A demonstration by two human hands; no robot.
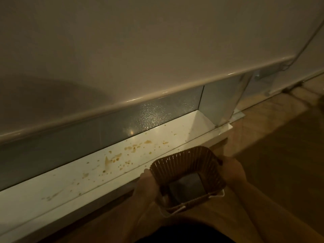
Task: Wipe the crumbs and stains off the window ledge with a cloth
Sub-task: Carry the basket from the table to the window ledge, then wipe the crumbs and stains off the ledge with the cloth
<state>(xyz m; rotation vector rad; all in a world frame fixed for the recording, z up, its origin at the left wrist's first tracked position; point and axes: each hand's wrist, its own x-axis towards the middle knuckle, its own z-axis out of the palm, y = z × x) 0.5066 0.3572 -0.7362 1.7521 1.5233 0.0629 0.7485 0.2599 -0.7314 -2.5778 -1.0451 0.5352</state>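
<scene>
Basket (184, 160) is gripped just before the ledge (52, 188), fingers of left hand (147, 186) and right hand (233, 171) curled round its sides; the ledge is spattered with stains (130, 148) (something dark (187, 188) lies in the basket).

A brown woven basket (187, 160) shows at five o'clock, its open mouth facing the camera. A pale blind (140, 41) fills twelve o'clock, its cord (303, 44) hanging at two. Frosted glass (152, 114) lies centre, and wooden floor (280, 146) spreads at three.

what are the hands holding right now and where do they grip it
Both hold a brown basket by its sides: the left hand grips the left wall, the right hand the right wall near the rim.
</scene>
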